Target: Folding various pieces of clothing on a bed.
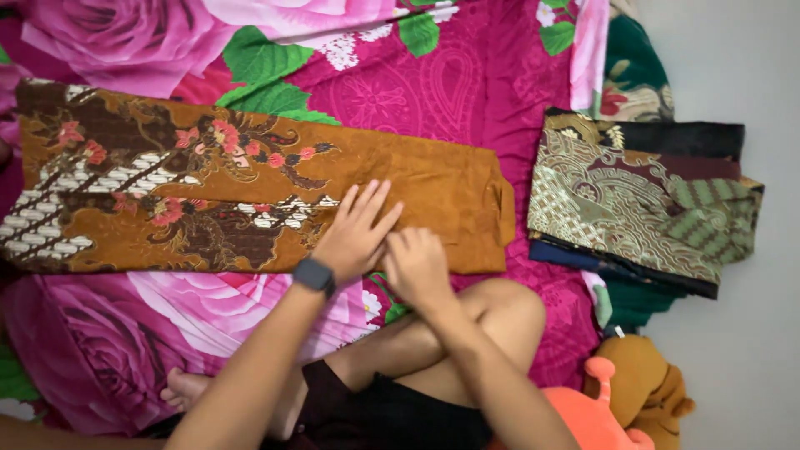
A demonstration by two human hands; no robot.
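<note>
Head view — left hand flat, open on brown batik cloth; right hand curled, pinching its edge.

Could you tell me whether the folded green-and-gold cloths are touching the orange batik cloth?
No, the folded stack lies apart from the orange batik cloth.

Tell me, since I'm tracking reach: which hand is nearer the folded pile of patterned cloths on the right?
Right. The right hand rests on the brown cloth near its right end, closer to the pile. The left hand lies flat just left of it, farther away.
</note>
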